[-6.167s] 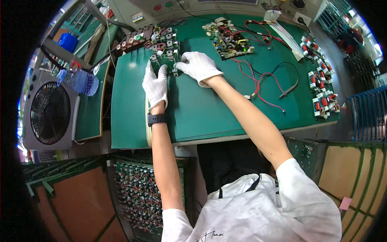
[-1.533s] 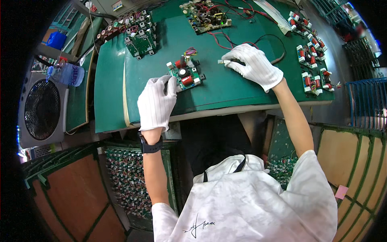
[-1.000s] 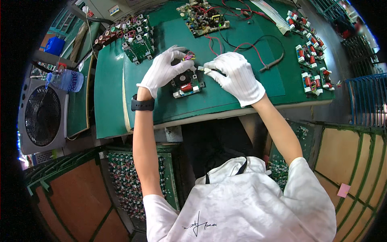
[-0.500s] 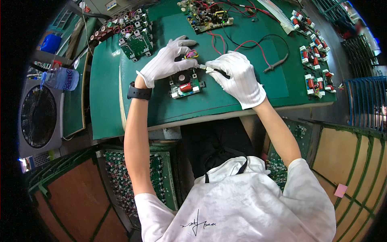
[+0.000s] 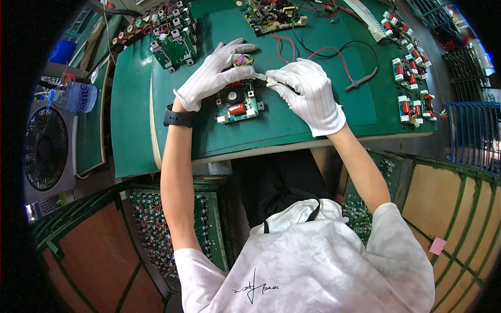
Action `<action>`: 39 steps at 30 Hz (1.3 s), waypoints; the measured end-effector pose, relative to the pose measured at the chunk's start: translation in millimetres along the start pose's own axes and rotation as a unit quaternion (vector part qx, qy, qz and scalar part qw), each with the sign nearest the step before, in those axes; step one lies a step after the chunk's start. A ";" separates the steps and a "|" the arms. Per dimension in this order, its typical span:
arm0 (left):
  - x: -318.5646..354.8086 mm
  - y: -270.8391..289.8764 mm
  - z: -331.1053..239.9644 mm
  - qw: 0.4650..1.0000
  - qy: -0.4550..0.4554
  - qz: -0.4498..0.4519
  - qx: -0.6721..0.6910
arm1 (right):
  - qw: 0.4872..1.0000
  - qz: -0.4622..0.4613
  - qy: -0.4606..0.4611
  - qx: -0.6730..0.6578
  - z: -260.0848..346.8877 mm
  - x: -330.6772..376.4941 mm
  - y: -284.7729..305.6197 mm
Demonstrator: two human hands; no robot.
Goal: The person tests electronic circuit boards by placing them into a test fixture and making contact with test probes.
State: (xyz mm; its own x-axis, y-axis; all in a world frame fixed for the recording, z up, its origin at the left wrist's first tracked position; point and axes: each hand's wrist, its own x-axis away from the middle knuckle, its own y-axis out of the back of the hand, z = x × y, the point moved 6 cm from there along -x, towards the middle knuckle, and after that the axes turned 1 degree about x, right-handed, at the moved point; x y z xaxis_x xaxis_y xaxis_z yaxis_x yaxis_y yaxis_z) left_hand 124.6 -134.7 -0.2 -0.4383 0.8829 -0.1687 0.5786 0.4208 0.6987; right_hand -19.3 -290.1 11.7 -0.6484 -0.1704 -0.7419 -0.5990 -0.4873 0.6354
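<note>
My left hand (image 5: 219, 74), in a white glove, closes thumb and finger on a small white connector (image 5: 260, 76). A loop of purple, yellow and pink wires (image 5: 243, 60) shows within that hand. From the other side my right hand (image 5: 308, 93), also gloved, pinches the end of the same connector; the fingertips cover most of it. Below the left hand a small green circuit board (image 5: 237, 107) rests on the table, with a red cylindrical part, a black round part and white blocks. The left fingers hide its far side.
A larger circuit board (image 5: 271, 18) stands at the back with red and black leads. A probe (image 5: 360, 82) lies right of my right hand. Boards with red parts (image 5: 412, 73) line the right edge; green boards (image 5: 175, 41) are stacked at the far left. A fan (image 5: 48, 149) stands left.
Both hands keep their grip on the connector between them, with only slight shifts. The whole scene has shifted a little in the picture.
</note>
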 end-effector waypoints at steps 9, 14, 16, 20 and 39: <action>1.4 -0.6 -4.4 0.999 0.000 -0.021 0.036 | 1.000 0.008 -0.012 0.006 -2.4 -1.6 -1.2; 0.3 -1.9 -1.0 1.000 -0.012 -0.010 0.005 | 1.000 -0.010 -0.028 -0.002 -2.9 -3.6 2.0; 1.4 -2.6 -2.3 1.000 -0.012 -0.025 0.006 | 0.999 -0.015 -0.033 -0.008 -4.0 -3.5 2.8; 0.9 0.4 -2.9 0.999 -0.012 -0.029 0.017 | 0.999 -0.015 -0.040 -0.007 -5.1 -4.3 1.7; 3.8 -5.8 -0.6 0.996 0.026 -0.077 0.048 | 0.999 -0.034 -0.015 -0.036 -4.7 -12.6 -1.8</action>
State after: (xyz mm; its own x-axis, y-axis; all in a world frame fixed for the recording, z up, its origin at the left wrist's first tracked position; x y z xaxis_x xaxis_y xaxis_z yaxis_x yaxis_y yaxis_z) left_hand 119.1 -133.9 -4.5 -0.5612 0.7950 -0.2302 0.5638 0.5708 0.5969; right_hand -7.8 -291.1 18.9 -0.6216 -0.1093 -0.7757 -0.6074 -0.5580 0.5654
